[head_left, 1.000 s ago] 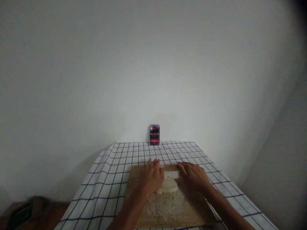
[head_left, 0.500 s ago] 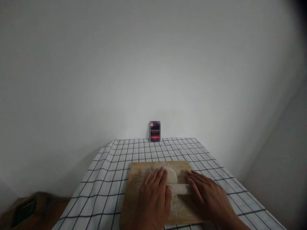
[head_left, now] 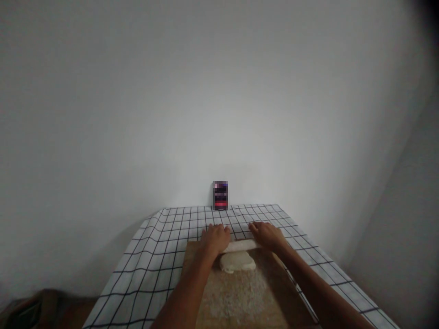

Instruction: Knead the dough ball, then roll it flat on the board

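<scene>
Rolling pin (head_left: 240, 246) lies crosswise beyond the dough (head_left: 237, 262), ends under left hand (head_left: 216, 238) and right hand (head_left: 268, 235) – left fingers slightly parted, right close together

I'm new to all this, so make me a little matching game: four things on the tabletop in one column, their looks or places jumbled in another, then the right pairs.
Things
1. Board
2. Dough
3. Pin
4. Cloth

Looks or places
A. White with dark crossing lines
B. Brown, with whitish patches
C. Between the left hand and the right hand
D. A pale, flattened piece on the wearer's side of the pin

Right pairs
1-B
2-D
3-C
4-A
</scene>
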A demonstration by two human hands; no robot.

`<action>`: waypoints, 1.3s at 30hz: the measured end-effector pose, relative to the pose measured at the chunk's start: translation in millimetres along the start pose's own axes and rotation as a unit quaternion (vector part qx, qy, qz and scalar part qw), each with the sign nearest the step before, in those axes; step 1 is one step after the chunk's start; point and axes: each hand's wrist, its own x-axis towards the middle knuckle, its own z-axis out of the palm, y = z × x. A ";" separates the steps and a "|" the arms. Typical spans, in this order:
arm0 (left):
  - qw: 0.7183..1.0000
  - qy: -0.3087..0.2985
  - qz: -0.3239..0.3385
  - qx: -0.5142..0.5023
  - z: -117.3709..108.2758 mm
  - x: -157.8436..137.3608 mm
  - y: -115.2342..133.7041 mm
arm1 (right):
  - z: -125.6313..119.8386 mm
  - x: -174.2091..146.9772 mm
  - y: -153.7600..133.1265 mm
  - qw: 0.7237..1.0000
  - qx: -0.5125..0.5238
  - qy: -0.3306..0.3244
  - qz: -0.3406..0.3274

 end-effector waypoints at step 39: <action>0.996 -0.002 -0.057 -0.061 1.3 -4.8 1.9 | -4.3 -15.3 -8.4 0.999 0.002 0.015 -0.030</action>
